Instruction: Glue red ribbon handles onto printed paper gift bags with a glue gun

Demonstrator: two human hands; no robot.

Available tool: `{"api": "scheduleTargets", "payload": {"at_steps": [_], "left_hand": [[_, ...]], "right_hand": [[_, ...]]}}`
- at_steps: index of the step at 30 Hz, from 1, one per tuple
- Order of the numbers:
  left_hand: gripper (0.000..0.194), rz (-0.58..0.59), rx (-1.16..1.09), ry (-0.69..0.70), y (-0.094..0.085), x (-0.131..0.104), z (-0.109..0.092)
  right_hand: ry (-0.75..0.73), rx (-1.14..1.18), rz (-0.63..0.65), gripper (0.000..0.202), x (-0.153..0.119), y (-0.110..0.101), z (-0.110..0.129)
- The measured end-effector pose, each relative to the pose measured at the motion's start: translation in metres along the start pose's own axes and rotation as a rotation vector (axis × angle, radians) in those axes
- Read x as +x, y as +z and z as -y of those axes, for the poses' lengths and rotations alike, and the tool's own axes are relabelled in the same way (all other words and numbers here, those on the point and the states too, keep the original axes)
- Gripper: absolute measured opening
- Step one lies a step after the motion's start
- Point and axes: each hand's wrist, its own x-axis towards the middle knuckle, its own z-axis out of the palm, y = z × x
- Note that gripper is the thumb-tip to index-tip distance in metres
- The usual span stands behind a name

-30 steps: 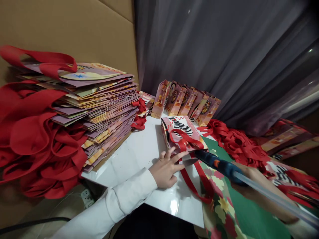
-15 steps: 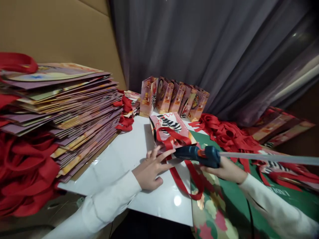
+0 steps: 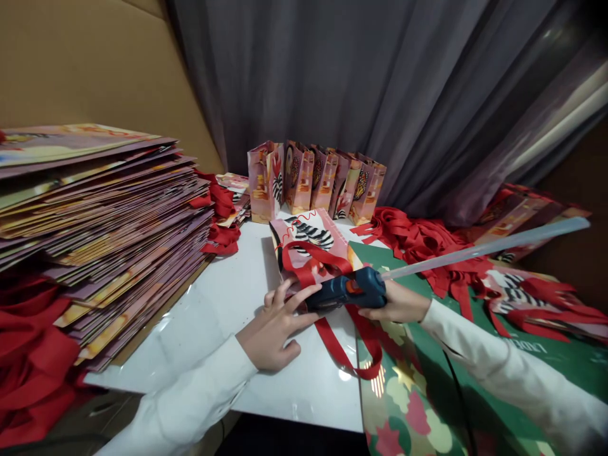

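Right hand [image 3: 399, 303] fingers gripping glue gun [image 3: 349, 290] along near edge of bag [image 3: 319, 237], left hand [image 3: 273, 332] open, fingers spread, likely steadying bag and red ribbon [image 3: 335, 349].

Two hands [image 3: 268, 332], one glue gun [image 3: 346, 290], one glue stick [image 3: 484, 250] — five standing bags [image 3: 324, 180] (back row)

Pale capitals [image 3: 531, 346] on the green board [image 3: 565, 356] beside my right sleeve [image 3: 503, 367], appearing to read "LADE", remaining letters unclear
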Motion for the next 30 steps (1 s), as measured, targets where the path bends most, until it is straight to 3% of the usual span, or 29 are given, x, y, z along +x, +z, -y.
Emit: {"api": "scheduleTargets", "payload": {"at_steps": [4, 9, 14, 24, 30], "left_hand": [[0.075, 0.002, 0.001, -0.003, 0.0, 0.0, 0.0], [0.078, -0.003, 0.006, 0.003, 0.0, 0.0, 0.0], [0.074, 0.002, 0.008, -0.004, -0.001, 0.0, -0.002], [0.072, 0.006, 0.028, 0.002, -0.001, 0.002, -0.002], [0.073, -0.013, 0.028, 0.005, -0.002, 0.002, -0.003]], "right_hand": [[0.072, 0.006, 0.008, 0.045, -0.005, -0.005, 0.0], [0.111, 0.003, -0.078, 0.042, -0.011, -0.008, 0.002], [0.182, 0.068, 0.008, 0.035, -0.012, -0.011, 0.007], [0.064, -0.013, -0.094, 0.029, -0.019, -0.012, 0.008], [0.125, 0.02, -0.066, 0.036, -0.024, -0.015, 0.006]]}}
